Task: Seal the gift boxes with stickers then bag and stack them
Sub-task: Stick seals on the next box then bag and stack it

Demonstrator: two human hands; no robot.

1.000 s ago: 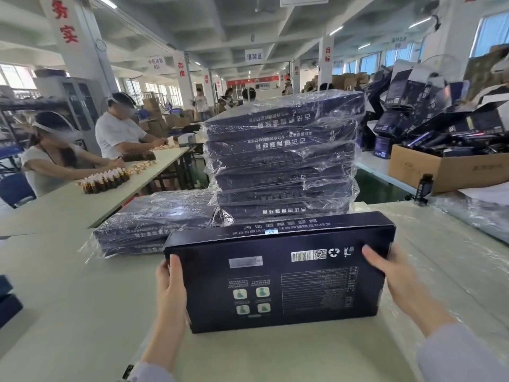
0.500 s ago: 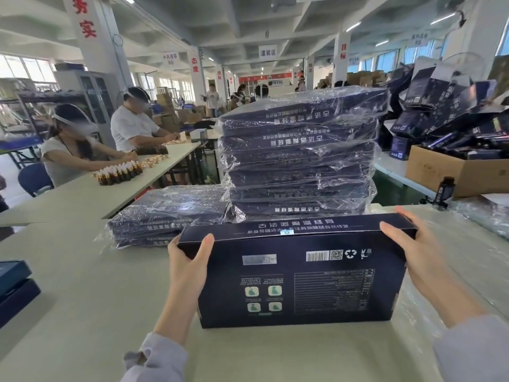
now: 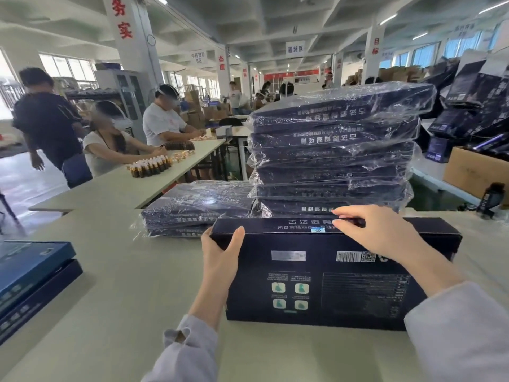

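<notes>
Navy gift box (image 3: 330, 285) on edge, blue sticker (image 3: 319, 230) at top seam, left fingers (image 3: 237, 239) clasping its end, right fingers (image 3: 348, 216) pressing top

Both arms are clad in long, loose sleeves of pale grey cloth. The left sleeve (image 3: 184, 351) is rumpled at the cuff, with a small fold gaping open, while the right sleeve (image 3: 457, 334) looks smoother. The left grip (image 3: 220, 260) and right grip (image 3: 382, 232) are bare, with short nails.

My right hand (image 3: 377, 232) leaves the right end of the gift box (image 3: 316, 285) and now presses on its top edge, fingertips (image 3: 338, 222) beside the sticker (image 3: 319, 230). My left hand (image 3: 220, 255) climbs to its top left corner.
</notes>
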